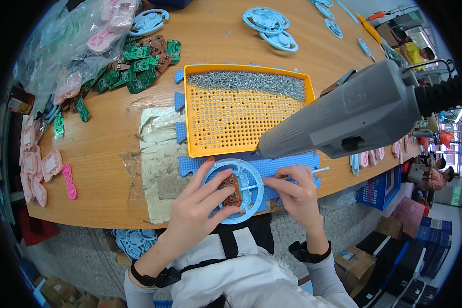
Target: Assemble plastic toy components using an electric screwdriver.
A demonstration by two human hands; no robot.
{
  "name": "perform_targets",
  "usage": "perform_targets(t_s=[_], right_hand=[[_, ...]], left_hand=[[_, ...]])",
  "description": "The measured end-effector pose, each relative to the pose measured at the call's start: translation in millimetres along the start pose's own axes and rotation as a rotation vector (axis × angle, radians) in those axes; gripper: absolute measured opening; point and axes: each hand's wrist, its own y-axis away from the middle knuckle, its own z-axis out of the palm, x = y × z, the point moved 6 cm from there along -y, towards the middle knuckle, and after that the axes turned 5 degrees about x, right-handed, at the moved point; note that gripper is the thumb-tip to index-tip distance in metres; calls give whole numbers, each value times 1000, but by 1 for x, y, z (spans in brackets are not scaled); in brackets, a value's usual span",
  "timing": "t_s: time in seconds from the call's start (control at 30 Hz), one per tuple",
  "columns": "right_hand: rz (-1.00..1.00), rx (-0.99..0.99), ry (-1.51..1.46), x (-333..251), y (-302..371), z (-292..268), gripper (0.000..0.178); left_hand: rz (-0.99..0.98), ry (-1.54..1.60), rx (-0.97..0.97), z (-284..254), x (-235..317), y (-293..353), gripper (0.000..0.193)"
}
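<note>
A light-blue toy steering-wheel shell [262,192] lies open side up in front of me, partly on a blue foam mat [287,163]. Inside it sits a brown circuit board [233,191]. My left hand [197,203] grips this board between fingers and thumb, with the index finger reaching the shell's far rim. At the right rim my right hand [295,192] is closed in a pinch. What its fingertips hold is hidden. A thin pale-blue rod [321,169] shows just beyond that hand; whether it passes through the fingers I cannot tell.
A yellow perforated tray [241,115] of screws stands beyond the shell. A grey electric screwdriver [344,113] hangs over its right side. Green and brown circuit boards [143,64] are heaped at far left, near pink shells [32,161]. More blue wheels [269,25] lie at the back.
</note>
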Motion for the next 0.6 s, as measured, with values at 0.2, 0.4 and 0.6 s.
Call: perform_targets(t_s=[0.2,0.4,0.6], right_hand=[[-14,33,-1,2,-2,-2,34],[-1,5,-108,7,-3,4,30],[23,-17,-168,13,-7,7,26]], left_hand=[[-18,1,25,2,1,1,40],[37,-56,24,3,4,0,37],[39,-66,32,3,6,-1,38]])
